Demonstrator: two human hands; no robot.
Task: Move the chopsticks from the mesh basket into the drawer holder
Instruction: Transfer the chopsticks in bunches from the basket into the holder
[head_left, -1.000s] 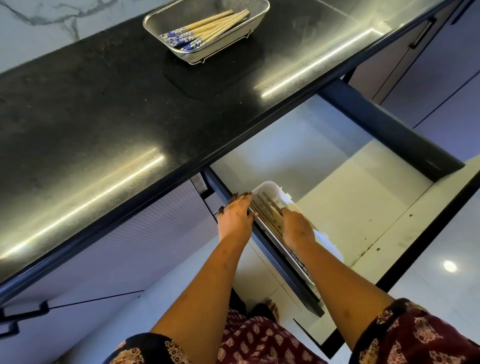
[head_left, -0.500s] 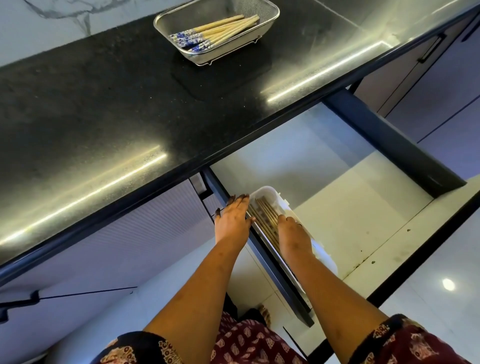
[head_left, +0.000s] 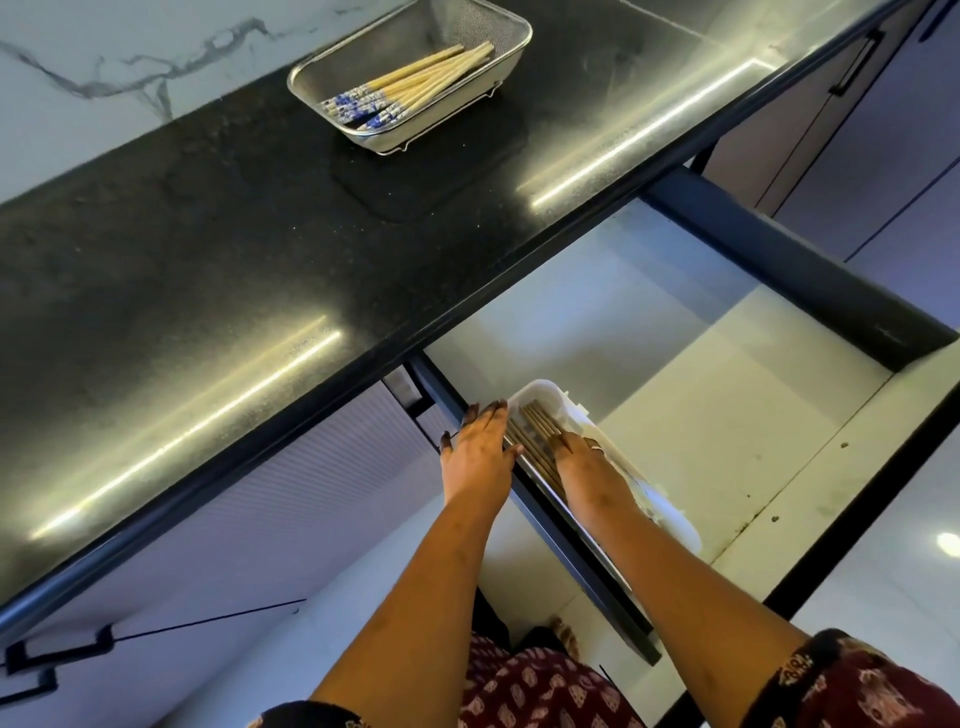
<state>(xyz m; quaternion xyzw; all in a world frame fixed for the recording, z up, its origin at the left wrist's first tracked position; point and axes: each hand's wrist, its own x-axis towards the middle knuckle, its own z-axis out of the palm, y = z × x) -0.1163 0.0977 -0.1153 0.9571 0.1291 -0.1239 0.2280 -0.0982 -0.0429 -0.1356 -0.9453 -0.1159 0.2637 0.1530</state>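
A steel mesh basket (head_left: 511, 28) stands at the back of the black counter, holding several wooden chopsticks with blue-patterned ends (head_left: 410, 85). In the open drawer lies a long white holder (head_left: 550, 391) against the left wall, with several chopsticks (head_left: 535, 431) lying in it. My left hand (head_left: 480, 449) rests flat on the drawer's left rim beside the holder, fingers together. My right hand (head_left: 589, 470) lies palm down on the chopsticks inside the holder, fingers pressing on them; it covers their near half.
The black counter (head_left: 234, 270) overhangs the back of the drawer. The drawer floor (head_left: 727, 426) to the right of the holder is pale and bare, bounded by a dark right wall (head_left: 810, 280). Cabinet fronts with dark handles (head_left: 857, 62) stand at right.
Both hands stay on the holder and drawer rim; the right hand has flattened onto the chopsticks. My view has tilted, so the basket sits lower in the frame.
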